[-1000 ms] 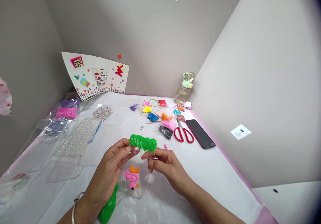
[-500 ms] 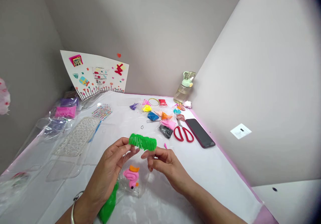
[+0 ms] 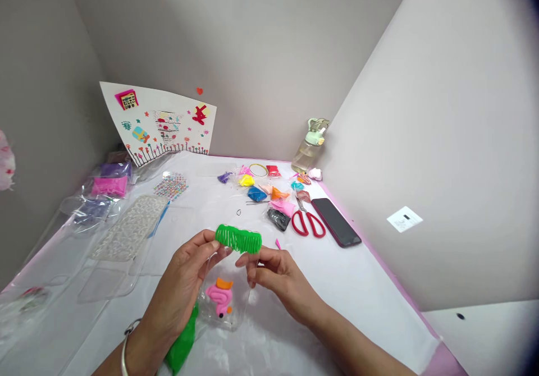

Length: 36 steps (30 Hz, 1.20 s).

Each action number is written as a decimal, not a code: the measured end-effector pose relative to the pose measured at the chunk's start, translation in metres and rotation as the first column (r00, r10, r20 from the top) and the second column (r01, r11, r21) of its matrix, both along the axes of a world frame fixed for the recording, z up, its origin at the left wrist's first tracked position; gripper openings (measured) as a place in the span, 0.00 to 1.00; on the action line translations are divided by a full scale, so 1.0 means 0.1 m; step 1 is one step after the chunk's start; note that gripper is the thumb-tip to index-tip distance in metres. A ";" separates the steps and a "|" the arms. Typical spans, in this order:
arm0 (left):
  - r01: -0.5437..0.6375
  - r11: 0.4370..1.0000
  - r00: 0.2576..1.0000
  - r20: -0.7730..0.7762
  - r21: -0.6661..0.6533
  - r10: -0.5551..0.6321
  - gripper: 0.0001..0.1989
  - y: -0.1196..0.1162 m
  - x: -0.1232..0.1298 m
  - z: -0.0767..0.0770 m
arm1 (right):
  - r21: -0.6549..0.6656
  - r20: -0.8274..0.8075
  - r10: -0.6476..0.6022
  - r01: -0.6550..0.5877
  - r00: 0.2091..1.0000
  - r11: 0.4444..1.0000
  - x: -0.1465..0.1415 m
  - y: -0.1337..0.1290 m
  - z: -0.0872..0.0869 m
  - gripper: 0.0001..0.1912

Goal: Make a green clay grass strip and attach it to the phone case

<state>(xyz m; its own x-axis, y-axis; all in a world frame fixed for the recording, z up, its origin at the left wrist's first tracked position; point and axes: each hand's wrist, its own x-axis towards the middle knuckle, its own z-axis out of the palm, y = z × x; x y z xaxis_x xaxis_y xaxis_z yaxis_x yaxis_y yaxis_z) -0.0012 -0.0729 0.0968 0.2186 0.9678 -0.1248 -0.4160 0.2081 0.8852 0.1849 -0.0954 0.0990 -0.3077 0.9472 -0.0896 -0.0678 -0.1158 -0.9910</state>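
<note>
A clear phone case (image 3: 240, 303) is held up between both hands, with green clay (image 3: 238, 239) in combed strands across its far end. Lower on the case sits a pink clay shape (image 3: 219, 297) with orange pieces and a black dot. My left hand (image 3: 187, 278) grips the case's left edge, thumb near the green clay. My right hand (image 3: 280, 280) has its fingers curled at the right edge, just below the green clay. A packet of green clay (image 3: 183, 342) lies beneath my left wrist.
Red-handled scissors (image 3: 308, 223) and a phone (image 3: 336, 223) lie to the right. Several coloured clay packets, such as a blue one (image 3: 256, 194), lie beyond the hands. A bottle (image 3: 309, 148) stands at the back. Left are a patterned sheet (image 3: 130, 227) and gems (image 3: 170, 186).
Both hands and the case stay almost in place. The whole view has shifted very slightly.
</note>
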 end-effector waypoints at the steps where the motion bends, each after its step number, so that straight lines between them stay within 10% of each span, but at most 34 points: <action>1: 0.003 1.000 1.000 -0.005 0.003 -0.003 0.05 0.00 0.00 0.00 | 0.001 -0.001 0.004 -0.004 1.000 1.000 0.00 0.00 0.00 0.13; 17: -0.253 0.967 0.967 0.031 0.019 0.253 0.02 0.11 -0.14 -0.03 | 0.013 -0.031 -0.075 0.075 0.997 0.997 0.02 0.03 -0.04 0.11; 36: -0.204 0.978 0.979 -0.031 -0.039 0.203 0.13 0.13 -0.13 -0.07 | 0.036 -0.048 -0.167 0.169 0.985 0.985 0.07 0.07 -0.06 0.13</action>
